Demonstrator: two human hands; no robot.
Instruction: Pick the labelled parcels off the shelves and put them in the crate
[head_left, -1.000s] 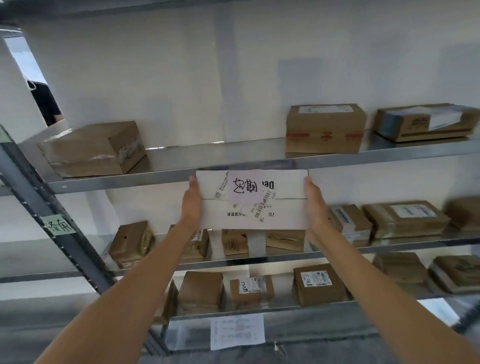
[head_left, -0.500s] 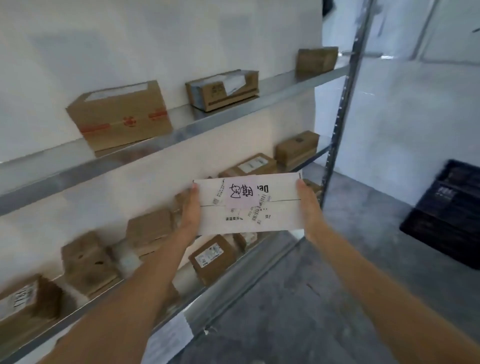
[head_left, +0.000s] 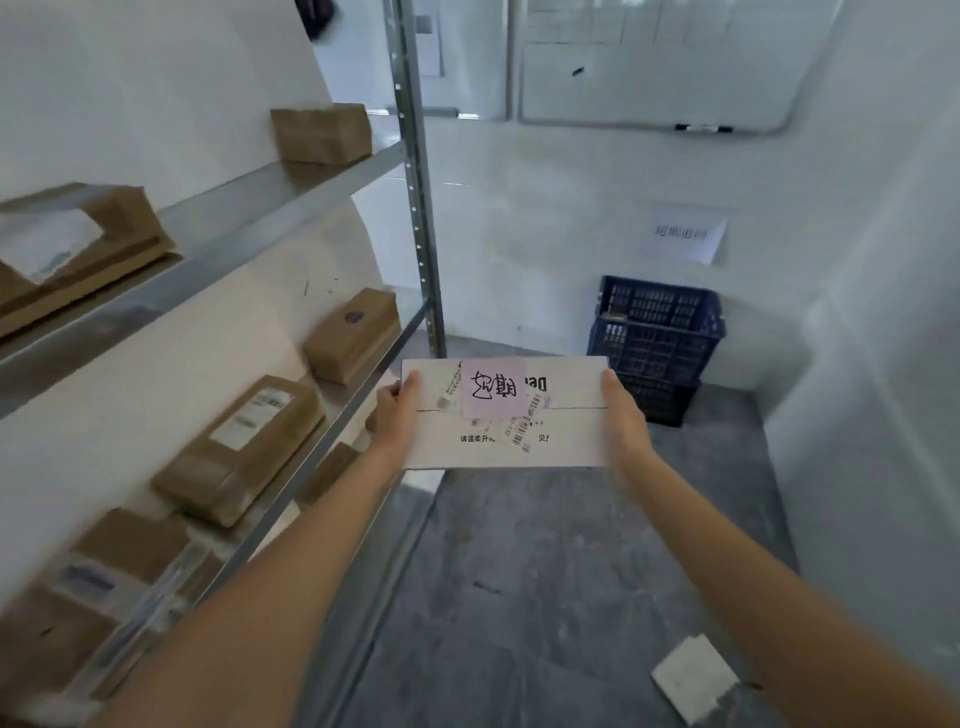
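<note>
White flat carton (head_left: 506, 415) w/ pink handwritten label (head_left: 492, 387) is held in mid-air, clear of the shelf edge, blue crate (head_left: 655, 343) beyond by the far wall. Left hand (head_left: 397, 410) and right hand (head_left: 623, 415) each clamp a short end, thumbs on top. Looks light, stiff, prob. smooth card; the end grip suits it, keep level.

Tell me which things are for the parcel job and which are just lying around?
For the job:
- white parcel with a pink label, held by the left hand and right hand
- dark blue crate on the floor by the wall
- brown parcels on the metal shelves

Just lying about:
- whiteboard
- paper sign on the wall
- white scrap on the floor
</note>
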